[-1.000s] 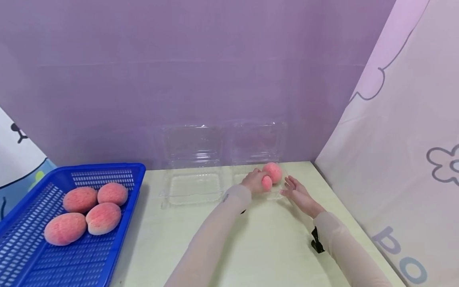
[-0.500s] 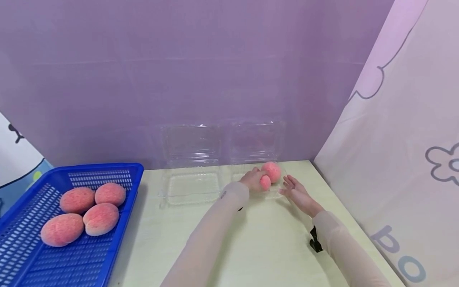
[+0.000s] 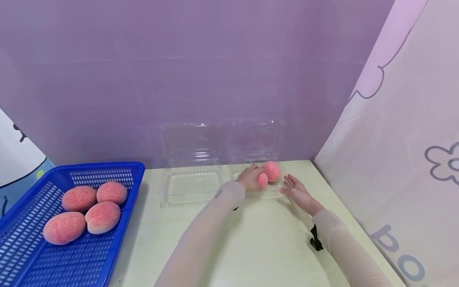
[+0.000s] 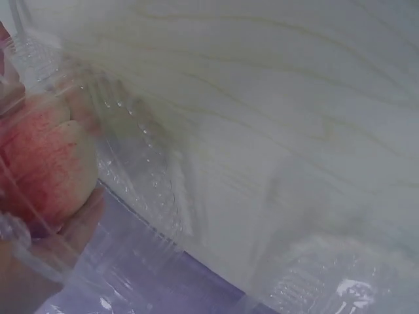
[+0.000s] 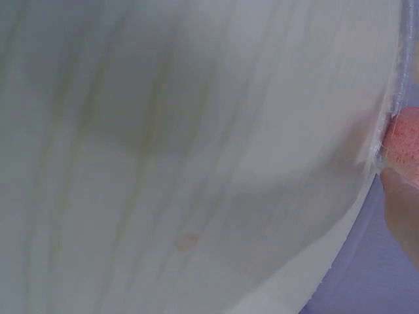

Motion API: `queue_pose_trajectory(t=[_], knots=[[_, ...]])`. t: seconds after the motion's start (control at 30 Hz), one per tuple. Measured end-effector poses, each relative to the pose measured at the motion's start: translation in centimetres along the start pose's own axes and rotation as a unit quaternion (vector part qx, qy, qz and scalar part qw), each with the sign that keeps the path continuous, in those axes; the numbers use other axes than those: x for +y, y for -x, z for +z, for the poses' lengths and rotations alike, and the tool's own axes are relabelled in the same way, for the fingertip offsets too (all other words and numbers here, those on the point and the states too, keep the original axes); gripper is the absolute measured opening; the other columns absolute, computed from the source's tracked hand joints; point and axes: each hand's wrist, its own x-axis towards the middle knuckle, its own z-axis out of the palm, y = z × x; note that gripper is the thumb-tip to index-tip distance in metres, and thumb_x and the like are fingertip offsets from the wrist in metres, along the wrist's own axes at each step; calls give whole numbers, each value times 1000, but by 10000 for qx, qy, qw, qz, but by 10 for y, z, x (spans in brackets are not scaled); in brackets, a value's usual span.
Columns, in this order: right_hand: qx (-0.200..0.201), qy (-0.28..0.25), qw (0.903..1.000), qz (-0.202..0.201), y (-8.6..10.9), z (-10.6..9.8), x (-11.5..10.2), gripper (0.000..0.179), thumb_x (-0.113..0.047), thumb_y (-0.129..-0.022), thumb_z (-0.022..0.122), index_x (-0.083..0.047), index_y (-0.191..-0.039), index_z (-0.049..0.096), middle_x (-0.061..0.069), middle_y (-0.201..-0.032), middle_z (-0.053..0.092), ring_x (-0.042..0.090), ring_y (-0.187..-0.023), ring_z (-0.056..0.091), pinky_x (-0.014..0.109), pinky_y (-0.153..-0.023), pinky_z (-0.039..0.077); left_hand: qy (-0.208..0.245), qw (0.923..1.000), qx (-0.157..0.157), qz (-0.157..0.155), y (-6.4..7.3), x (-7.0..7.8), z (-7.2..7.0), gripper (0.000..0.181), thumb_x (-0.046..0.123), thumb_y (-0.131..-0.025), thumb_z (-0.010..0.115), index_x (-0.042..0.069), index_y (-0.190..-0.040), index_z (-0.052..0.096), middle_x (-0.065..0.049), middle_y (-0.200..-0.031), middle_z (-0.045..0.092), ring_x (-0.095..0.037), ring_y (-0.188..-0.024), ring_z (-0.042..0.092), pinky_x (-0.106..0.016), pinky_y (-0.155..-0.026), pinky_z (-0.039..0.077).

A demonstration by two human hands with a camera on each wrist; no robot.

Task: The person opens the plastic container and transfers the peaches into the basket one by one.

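Observation:
My left hand (image 3: 251, 179) grips a peach (image 3: 262, 181) over the right-hand clear plastic clamshell box (image 3: 256, 141), fingers curled round the fruit. In the left wrist view this peach (image 4: 46, 163) shows pale and red, seen through clear plastic. A second peach (image 3: 272, 172) sits at the back right of the same box, just beyond the held one. At the box's right side is my right hand (image 3: 299, 195), fingers extended and apart. In the right wrist view its thumb (image 5: 400, 209) lies right at the box's rim.
Another clear clamshell box (image 3: 193, 187) stands with its lid raised to the left. Further left, a blue plastic basket (image 3: 138, 187) holds several peaches (image 3: 102, 217). A purple curtain (image 3: 201, 71) hangs behind the pale table (image 3: 265, 243), and a printed cloth (image 3: 401, 159) closes the right side.
My left hand has shifted slightly left with its peach, opening a little distance from the peach behind. The right hand stays in nearly the same place.

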Motion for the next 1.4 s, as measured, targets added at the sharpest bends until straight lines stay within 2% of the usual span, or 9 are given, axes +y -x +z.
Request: queue_pose_trajectory(t=[0.17,0.4,0.57,0.77,0.93,1.03,1.23,1.4], knots=[[-43,61,10000,-53,1,-1,0,81,-9,-92,50,-1,-145,-11,17,-153,-2,35,-140,4,49,-112,15,-98,9998,147,-43,6,1,-7,67,23,-72,73,31,-133,46,-2,-123,46,-23,-111,47,-42,-87,46],[-19,12,10000,-70,-2,-2,4,80,-9,-92,50,0,-144,-10,18,-153,-1,35,-140,4,48,-112,15,-359,9991,207,41,16,7,-19,71,21,-70,76,29,-134,46,-2,-131,42,-25,-120,41,-45,-89,46],[-23,22,10000,-27,-4,-2,5,80,-8,-92,49,0,-144,-10,19,-153,-2,36,-140,4,49,-112,15,-469,9985,277,13,25,12,-27,75,20,-68,78,27,-135,44,-3,-133,41,-26,-122,39,-44,-89,47],[1,-68,10000,-47,-3,-2,5,80,-7,-92,49,0,-144,-11,18,-153,-2,35,-140,4,48,-113,14,-376,9986,366,99,38,18,-37,78,18,-66,79,25,-135,44,-3,-132,41,-26,-119,40,-42,-86,47],[-8,-87,9999,-82,-2,-2,5,80,-7,-92,50,0,-144,-11,18,-153,-2,36,-140,4,48,-113,14,-337,9986,366,205,53,20,-44,78,15,-65,80,26,-134,45,-4,-136,39,-28,-122,37,-46,-87,46],[-28,-95,9999,-92,-1,-1,4,81,-7,-92,49,1,-144,-12,19,-153,-3,36,-140,3,48,-112,14,-500,9979,283,292,65,19,-47,76,16,-65,81,25,-132,47,-5,-134,39,-28,-123,37,-45,-87,47],[-57,-101,9998,-149,1,-2,4,82,-7,-91,50,1,-144,-13,20,-152,-4,37,-140,3,49,-112,14,-860,9951,130,476,89,13,-57,69,16,-66,79,24,-128,50,-3,-126,43,-23,-111,41,-35,-78,49],[-109,-31,9998,-157,0,-2,3,80,-7,-92,49,1,-144,-12,20,-152,-4,38,-140,2,49,-112,14,-784,9961,-57,405,106,9,-68,67,16,-67,78,25,-127,51,-2,-125,44,-23,-111,42,-37,-76,49]])
